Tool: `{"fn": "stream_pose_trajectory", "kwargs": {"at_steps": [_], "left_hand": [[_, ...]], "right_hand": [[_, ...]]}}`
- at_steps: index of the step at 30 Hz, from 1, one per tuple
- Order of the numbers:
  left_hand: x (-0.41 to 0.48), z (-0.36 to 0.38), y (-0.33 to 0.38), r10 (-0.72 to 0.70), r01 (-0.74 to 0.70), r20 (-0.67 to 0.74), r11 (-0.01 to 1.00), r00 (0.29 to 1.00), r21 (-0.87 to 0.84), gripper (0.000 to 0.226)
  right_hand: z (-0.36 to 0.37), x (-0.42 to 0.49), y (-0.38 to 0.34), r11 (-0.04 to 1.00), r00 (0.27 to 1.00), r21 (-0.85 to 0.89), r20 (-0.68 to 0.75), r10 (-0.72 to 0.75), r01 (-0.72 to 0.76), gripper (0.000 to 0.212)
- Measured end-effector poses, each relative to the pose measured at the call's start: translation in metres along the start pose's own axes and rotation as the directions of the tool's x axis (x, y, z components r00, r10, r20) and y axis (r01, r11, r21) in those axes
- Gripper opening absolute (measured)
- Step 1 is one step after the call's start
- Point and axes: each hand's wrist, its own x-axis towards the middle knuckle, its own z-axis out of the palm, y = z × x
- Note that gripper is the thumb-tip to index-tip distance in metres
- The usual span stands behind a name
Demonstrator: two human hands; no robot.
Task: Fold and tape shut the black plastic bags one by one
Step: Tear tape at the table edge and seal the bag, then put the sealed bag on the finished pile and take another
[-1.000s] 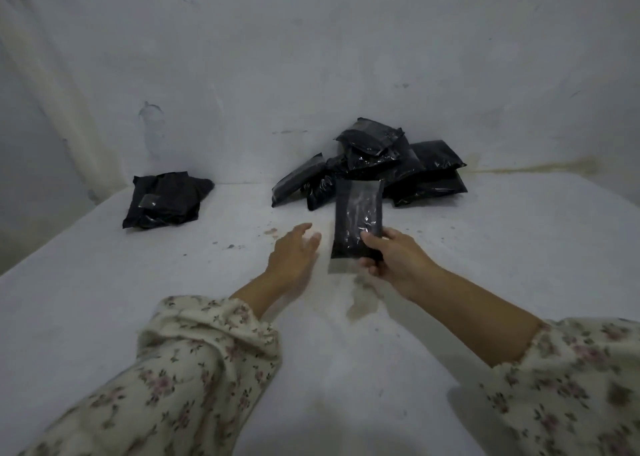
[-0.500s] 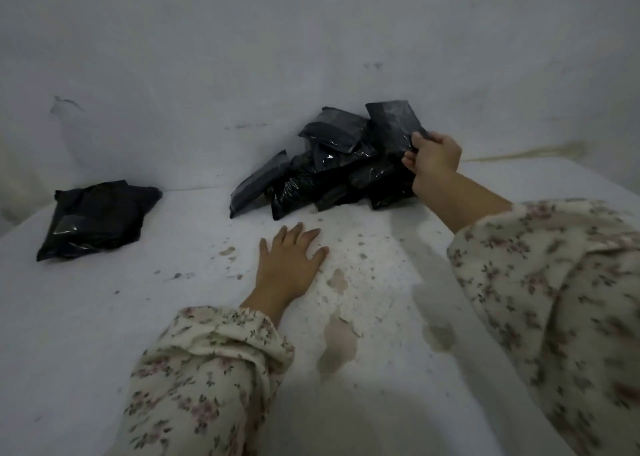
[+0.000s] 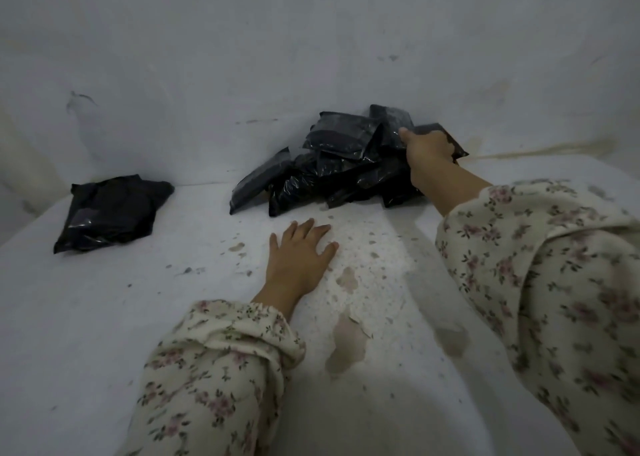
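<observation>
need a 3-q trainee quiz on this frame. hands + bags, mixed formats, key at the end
1. True or false: the left hand lies flat, fingers spread, on the white surface and holds nothing.
2. Where is the right hand? A) flat beside the left hand B) on the pile of black bags C) out of view
3. Fill in: the separate black bundle lies to the pile's ___.
Key: 1 true; 2 B; 3 left.
</observation>
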Motion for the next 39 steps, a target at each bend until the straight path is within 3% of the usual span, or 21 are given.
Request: {"fn": "stream_pose_trajectory", "kwargs": {"at_steps": [3, 5, 7, 10, 12, 15, 18, 20, 24, 31, 35, 39], "left_hand": [[-0.002, -0.001, 0.0, 0.003, -0.004, -0.009, 1.0, 1.0, -0.017, 0.051], [-0.006, -0.002, -0.001, 0.02, -0.021, -0.017, 0.999, 1.0, -0.033, 0.049], [-0.012, -0.006, -0.009, 0.049, -0.049, -0.015, 0.998, 0.999, -0.033, 0.048], [-0.025, -0.017, -0.037, 0.031, -0.031, -0.006, 0.999, 0.999, 0.006, 0.049], [-0.038, -0.026, -0.066, -0.009, 0.01, -0.018, 1.0, 1.0, 0.029, 0.049], [-0.059, -0.039, -0.111, -0.052, 0.053, -0.033, 0.998, 0.998, 0.033, 0.049], [-0.079, -0.053, -0.155, -0.103, 0.105, -0.064, 0.994, 0.993, 0.036, 0.048], [-0.09, -0.063, -0.184, -0.142, 0.145, -0.08, 0.989, 0.987, 0.039, 0.048], [-0.103, -0.075, -0.228, -0.253, 0.257, -0.157, 0.966, 0.955, 0.002, 0.046], [-0.094, -0.075, -0.231, -0.263, 0.268, -0.187, 0.963, 0.946, 0.0, 0.043], [-0.089, -0.077, -0.234, -0.282, 0.286, -0.188, 0.958, 0.941, -0.005, 0.046], [-0.087, -0.076, -0.235, -0.277, 0.285, -0.197, 0.959, 0.941, 0.011, 0.046]], "right_hand": [[-0.003, -0.023, 0.0, 0.977, 0.99, -0.197, -0.091, -0.104, 0.084, 0.058], [0.0, -0.047, 0.002, 0.941, 0.957, -0.257, -0.126, -0.26, 0.221, 0.051], [0.011, -0.075, 0.008, 0.86, 0.901, -0.328, -0.056, -0.431, 0.391, 0.048], [0.033, -0.121, 0.025, 0.693, 0.763, -0.332, 0.168, -0.624, 0.64, 0.039], [0.056, -0.146, 0.037, 0.61, 0.683, -0.31, 0.375, -0.626, 0.729, 0.036], [0.098, -0.18, 0.053, 0.578, 0.569, -0.262, 0.688, -0.45, 0.773, 0.039], [0.14, -0.207, 0.062, 0.6, 0.452, -0.183, 0.828, -0.333, 0.778, 0.035], [0.171, -0.222, 0.061, 0.667, 0.468, -0.143, 0.817, -0.336, 0.731, 0.03], [0.227, -0.247, 0.04, 0.875, 0.594, -0.085, 0.765, -0.25, 0.477, 0.041], [0.298, -0.264, 0.006, 0.78, 0.671, -0.408, 0.741, -0.022, 0.475, 0.087], [0.318, -0.265, 0.003, 0.822, 0.726, -0.399, 0.687, -0.025, 0.406, 0.087], [0.331, -0.265, 0.006, 0.8, 0.764, -0.424, 0.641, -0.064, 0.424, 0.081]]}}
